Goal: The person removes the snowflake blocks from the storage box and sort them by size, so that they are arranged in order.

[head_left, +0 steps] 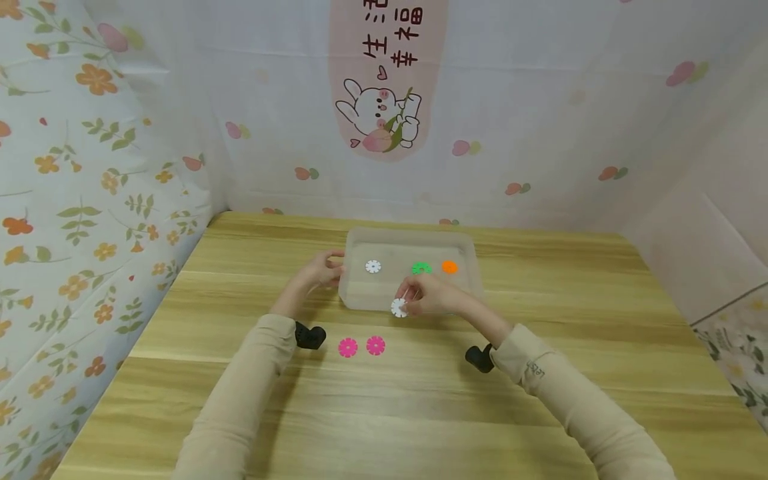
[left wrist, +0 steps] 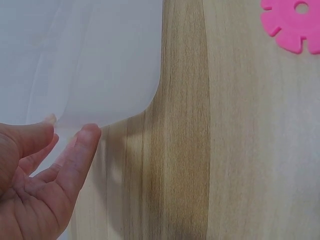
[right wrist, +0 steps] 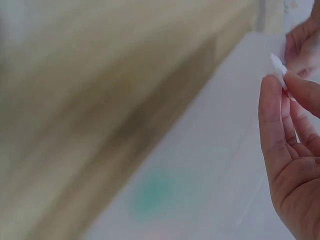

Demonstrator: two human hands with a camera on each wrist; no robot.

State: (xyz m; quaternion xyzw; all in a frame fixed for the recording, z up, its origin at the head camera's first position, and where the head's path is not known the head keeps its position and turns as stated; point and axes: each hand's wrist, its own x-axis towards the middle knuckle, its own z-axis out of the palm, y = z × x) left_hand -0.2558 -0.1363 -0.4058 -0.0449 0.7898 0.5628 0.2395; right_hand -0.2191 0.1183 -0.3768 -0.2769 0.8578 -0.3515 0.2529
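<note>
A translucent white plastic box (head_left: pixel 411 237) stands towards the back of the table. My left hand (head_left: pixel 322 272) is at its left side, thumb and fingertips pinching the wall near a rounded corner (left wrist: pixel 145 95). Between thumb and fingers, my right hand (head_left: pixel 425 295) pinches a white snowflake disc (head_left: pixel 399 307) over the box's front edge; the right wrist view shows this disc (right wrist: pixel 278 70) edge-on. Inside the box lie another white disc (head_left: pixel 373 267), a green one (head_left: pixel 421 268), partly hidden by the right hand, and an orange one (head_left: pixel 450 267).
Two pink snowflake discs (head_left: pixel 348 347) lie on the wooden table (head_left: pixel 384 413) in front of the box. Black wrist devices (head_left: pixel 310 336) sit by both sleeves. Patterned cloth (head_left: pixel 270 100) hangs behind the table and along its sides.
</note>
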